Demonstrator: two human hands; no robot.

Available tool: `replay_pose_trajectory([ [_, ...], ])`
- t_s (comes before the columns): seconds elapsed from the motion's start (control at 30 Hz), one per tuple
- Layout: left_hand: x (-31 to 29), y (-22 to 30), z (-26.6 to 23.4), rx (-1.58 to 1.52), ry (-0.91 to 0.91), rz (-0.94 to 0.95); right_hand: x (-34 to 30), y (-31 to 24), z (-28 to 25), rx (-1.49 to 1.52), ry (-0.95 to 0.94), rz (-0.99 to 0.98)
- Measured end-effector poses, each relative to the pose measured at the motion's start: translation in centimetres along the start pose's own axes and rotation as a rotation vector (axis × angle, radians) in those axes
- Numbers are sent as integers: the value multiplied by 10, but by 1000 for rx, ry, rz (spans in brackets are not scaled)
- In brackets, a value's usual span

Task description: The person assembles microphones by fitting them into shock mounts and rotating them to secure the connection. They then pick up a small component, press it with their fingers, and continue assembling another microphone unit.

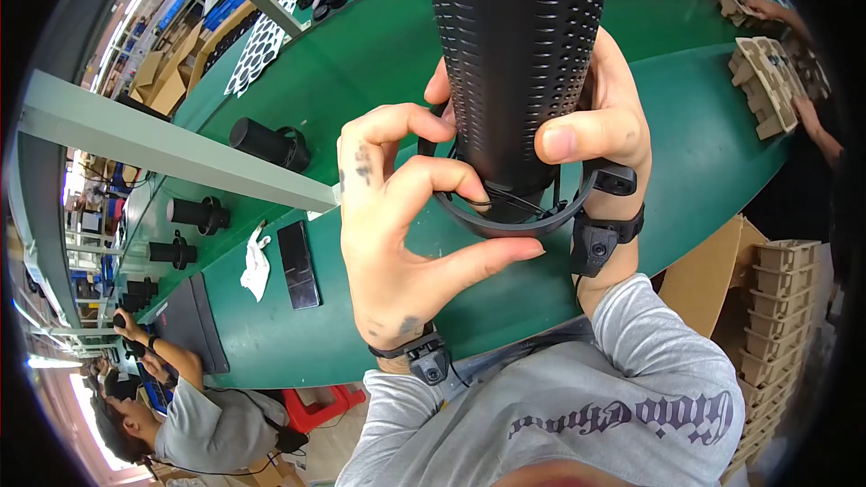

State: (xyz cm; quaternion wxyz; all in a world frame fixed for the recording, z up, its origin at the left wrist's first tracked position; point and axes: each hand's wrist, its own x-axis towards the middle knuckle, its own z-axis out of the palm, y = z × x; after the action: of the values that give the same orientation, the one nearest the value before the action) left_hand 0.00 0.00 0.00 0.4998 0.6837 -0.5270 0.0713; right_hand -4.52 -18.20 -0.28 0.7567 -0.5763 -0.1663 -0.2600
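A tall black housing (505, 45) with small perforations is raised above the green bench in front of me. My right hand (622, 117) grips its right side, thumb across the front. At its lower end is a black ring-shaped bracket (492, 227), with thin black cable (528, 206) running inside. My left hand (388, 207) has its fingers curled at the bracket's left side. The index fingertip reaches inside the bracket to the cable, while the thumb stretches out just below the rim. Some fingertips are hidden behind the housing.
On the green bench (397, 289) are a dark phone (298, 264), white tissue (256, 266) and similar black units (262, 140). A metal post (180, 140) stands left. Moulded trays (767, 86) lie near another person's hands; more trays (780, 307) are stacked right. A co-worker (198, 415) works at left.
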Motion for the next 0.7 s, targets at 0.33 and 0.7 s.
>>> replay_pose_trajectory([
  [0.33, 2, -12, 13, -202, 229, 70, 2, 1, 3, 4, 65, -15],
  [0.7, -8, 9, 21, 103, 446, -24, 11, 17, 4, 521, 228, 102],
])
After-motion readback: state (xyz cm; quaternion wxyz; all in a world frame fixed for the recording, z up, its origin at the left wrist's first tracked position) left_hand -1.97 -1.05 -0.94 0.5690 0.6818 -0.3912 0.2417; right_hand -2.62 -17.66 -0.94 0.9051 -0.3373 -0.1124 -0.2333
